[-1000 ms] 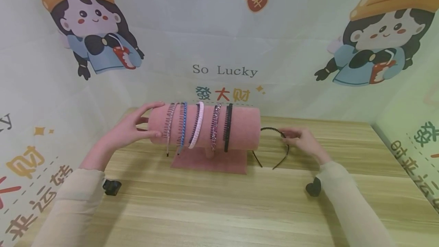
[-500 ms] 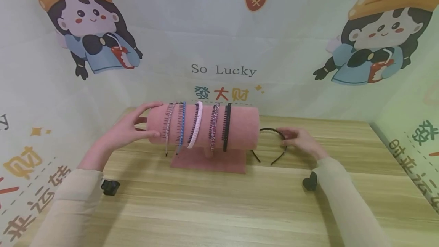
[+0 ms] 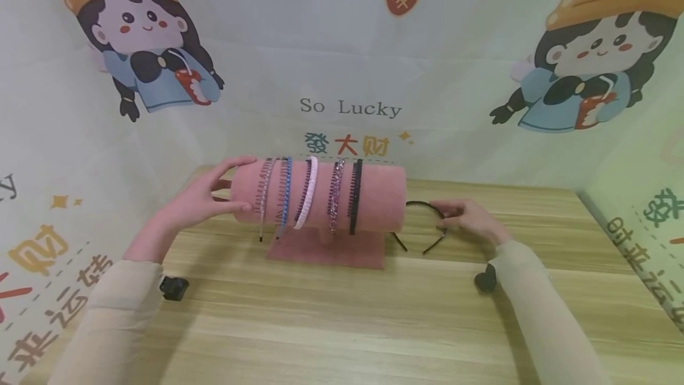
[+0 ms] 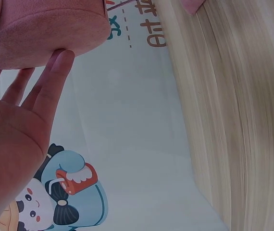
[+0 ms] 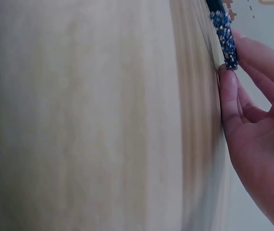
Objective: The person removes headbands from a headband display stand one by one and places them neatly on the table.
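A pink padded roll on a stand (image 3: 380,198) sits mid-table. My left hand (image 3: 198,198) grips its left end, thumb in front and fingers over the top; in the left wrist view fingertips press the roll's end face (image 4: 55,41). Around the roll sit several toothed headbands: silvery-pink (image 3: 263,195), blue (image 3: 285,195), white (image 3: 307,195), pink glitter (image 3: 335,198) and black (image 3: 355,198). Just right of the roll, my right hand (image 3: 470,218) pinches a thin dark headband (image 3: 419,202) by its right side. Up close its surface shows blue-and-silver glitter (image 5: 226,41).
The stand's flat pink base (image 3: 326,254) rests on the wood-grain table (image 3: 331,325). Printed cloth (image 3: 347,64) walls in the back and both sides. A black wrist camera (image 3: 174,288) hangs at my left cuff, another (image 3: 486,279) at my right.
My right hand has shifted slightly left toward the roll, and the held headband's lower ends have come up a little. My left hand keeps its grip on the roll.
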`<action>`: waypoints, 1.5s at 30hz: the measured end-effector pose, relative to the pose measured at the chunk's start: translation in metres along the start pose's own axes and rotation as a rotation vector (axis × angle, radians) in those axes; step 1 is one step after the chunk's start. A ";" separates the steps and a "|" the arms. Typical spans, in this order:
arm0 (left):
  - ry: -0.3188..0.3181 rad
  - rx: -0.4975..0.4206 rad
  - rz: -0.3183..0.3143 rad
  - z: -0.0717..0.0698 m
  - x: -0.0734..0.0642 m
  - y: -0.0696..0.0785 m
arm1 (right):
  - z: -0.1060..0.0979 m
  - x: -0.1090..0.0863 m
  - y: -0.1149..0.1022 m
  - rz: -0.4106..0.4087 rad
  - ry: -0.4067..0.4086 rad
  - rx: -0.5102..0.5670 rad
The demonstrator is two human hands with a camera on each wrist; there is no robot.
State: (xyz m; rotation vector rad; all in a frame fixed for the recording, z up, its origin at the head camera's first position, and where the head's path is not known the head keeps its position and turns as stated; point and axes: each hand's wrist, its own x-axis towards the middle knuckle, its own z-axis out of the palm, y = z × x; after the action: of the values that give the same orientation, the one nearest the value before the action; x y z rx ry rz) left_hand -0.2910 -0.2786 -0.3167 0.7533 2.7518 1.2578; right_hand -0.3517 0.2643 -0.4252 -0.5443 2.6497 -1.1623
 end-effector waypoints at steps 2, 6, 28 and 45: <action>0.009 -0.002 -0.008 0.000 0.001 0.000 | -0.001 0.000 0.000 0.001 -0.018 0.009; 0.022 -0.010 -0.023 0.000 0.002 0.000 | -0.002 0.002 0.001 -0.011 -0.041 0.008; -0.003 0.014 -0.010 -0.002 0.000 0.003 | -0.002 0.009 0.001 -0.008 -0.039 -0.010; -0.029 0.064 -0.020 -0.006 0.007 0.010 | -0.001 0.004 0.004 -0.018 -0.039 0.006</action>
State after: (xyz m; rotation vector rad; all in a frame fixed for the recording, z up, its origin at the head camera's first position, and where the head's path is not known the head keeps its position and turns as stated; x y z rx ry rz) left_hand -0.2944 -0.2741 -0.3036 0.7405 2.7810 1.1514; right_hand -0.3567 0.2659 -0.4282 -0.5844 2.6132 -1.1517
